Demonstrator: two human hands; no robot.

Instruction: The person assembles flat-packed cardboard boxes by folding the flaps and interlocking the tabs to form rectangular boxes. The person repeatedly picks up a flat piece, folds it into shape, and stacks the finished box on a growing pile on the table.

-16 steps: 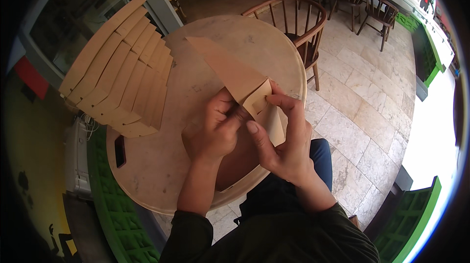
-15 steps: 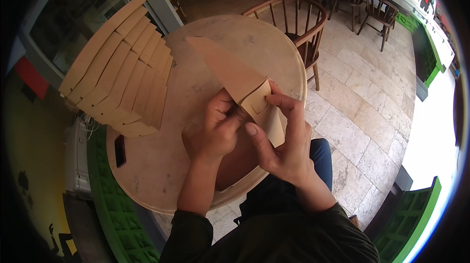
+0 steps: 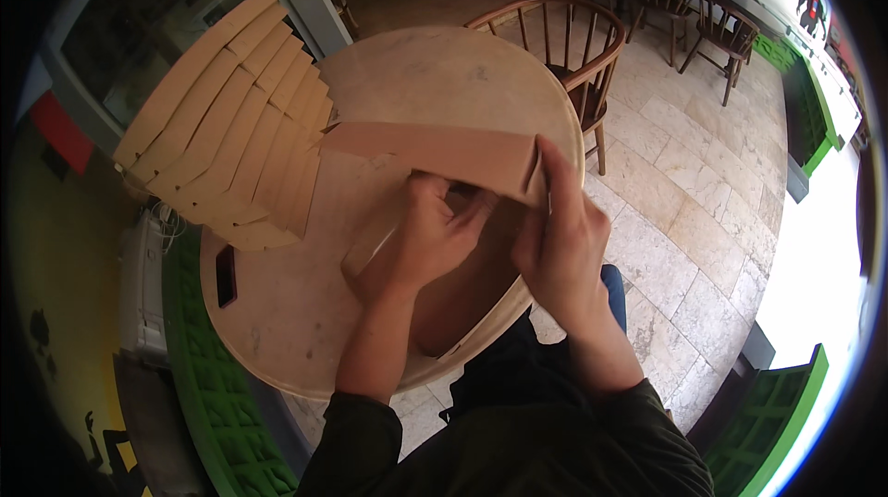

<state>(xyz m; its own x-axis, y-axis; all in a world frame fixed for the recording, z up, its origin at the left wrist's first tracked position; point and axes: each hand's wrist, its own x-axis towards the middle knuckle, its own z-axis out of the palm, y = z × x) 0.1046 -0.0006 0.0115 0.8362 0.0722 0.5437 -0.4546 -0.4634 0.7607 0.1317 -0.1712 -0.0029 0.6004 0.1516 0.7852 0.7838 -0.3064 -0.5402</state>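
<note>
A partly folded brown cardboard box point(image 3: 453, 147) lies on the near part of the round table point(image 3: 416, 62). One long wall of it stands raised at the far side, with a folded corner at its right end. My right hand point(image 3: 566, 238) is closed round that corner, its fingers on the outer side and the thumb toward the inside. Reaching over the box's base, my left hand point(image 3: 427, 242) has its fingers curled against the inner face of the raised wall. Part of the base is hidden beneath my left hand and forearm.
A tall leaning stack of folded cardboard boxes point(image 3: 227, 122) stands on the table's left side. A dark phone point(image 3: 226, 276) lies near the left edge. Beyond the table's far right is a wooden chair point(image 3: 592, 71). A green lattice panel point(image 3: 208, 377) runs along the lower left.
The box's raised wall has swung from a slant to nearly level across my view. Its end flap has folded in at the corner, and my right hand has moved from the flap onto that corner.
</note>
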